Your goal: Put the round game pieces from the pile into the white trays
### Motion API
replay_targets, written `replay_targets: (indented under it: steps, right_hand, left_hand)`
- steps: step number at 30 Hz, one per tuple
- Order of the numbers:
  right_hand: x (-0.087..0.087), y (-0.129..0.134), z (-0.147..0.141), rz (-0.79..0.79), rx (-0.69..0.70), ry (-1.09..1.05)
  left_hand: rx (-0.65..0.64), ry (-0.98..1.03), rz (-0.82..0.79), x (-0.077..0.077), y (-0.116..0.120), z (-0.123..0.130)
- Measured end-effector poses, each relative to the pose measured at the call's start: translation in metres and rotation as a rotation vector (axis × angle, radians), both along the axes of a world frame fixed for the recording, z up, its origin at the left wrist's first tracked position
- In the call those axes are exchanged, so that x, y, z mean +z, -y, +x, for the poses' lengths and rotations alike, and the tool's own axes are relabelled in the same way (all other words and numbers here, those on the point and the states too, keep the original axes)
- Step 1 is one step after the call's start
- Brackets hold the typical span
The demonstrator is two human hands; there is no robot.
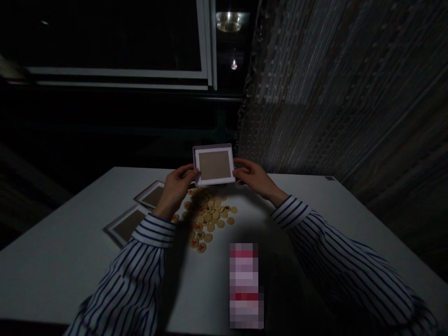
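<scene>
**Two-handed hold on a shallow box (216,166)**

Your left hand (176,190) pinches the box's left side and your right hand (255,179) its right; on each, thumb and fingers are closed to about the thickness of the edge. The box, its open face tilted toward you, appears raised over the far middle of the white table (63,254). No piece shows inside it. The step in hand reads as holding and orienting the box; the next move calls for both wrists turning together, lest one corner dip. Just nearer lie loose round discs (210,217), some marked in red or dark. Left of them rest a farther framed tray (153,196) and a nearer framed tray (129,224), the latter partly behind your left sleeve (121,280).
</scene>
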State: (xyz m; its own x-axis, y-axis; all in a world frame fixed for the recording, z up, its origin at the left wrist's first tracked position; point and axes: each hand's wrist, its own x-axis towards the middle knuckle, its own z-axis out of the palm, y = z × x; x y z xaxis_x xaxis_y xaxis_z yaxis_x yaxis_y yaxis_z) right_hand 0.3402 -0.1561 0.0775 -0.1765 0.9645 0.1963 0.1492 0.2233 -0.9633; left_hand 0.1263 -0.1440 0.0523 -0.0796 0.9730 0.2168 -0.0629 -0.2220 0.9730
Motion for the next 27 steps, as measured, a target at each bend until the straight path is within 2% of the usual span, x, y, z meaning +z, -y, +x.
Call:
replay_targets:
  steps: [9,16,27]
  right_hand:
    - [-0.006,0.004,0.012,0.014,-0.008,-0.029]
    - [-0.006,0.01,0.017,-0.004,-0.042,-0.058]
    - [-0.018,0.024,0.034,0.004,-0.071,-0.071]
  left_hand:
    - [-0.039,-0.031,0.017,0.003,0.006,0.011]
    - [-0.008,-0.041,-0.025,0.004,0.009,0.019]
    - [-0.094,-0.069,-0.048,-0.003,0.014,0.032]
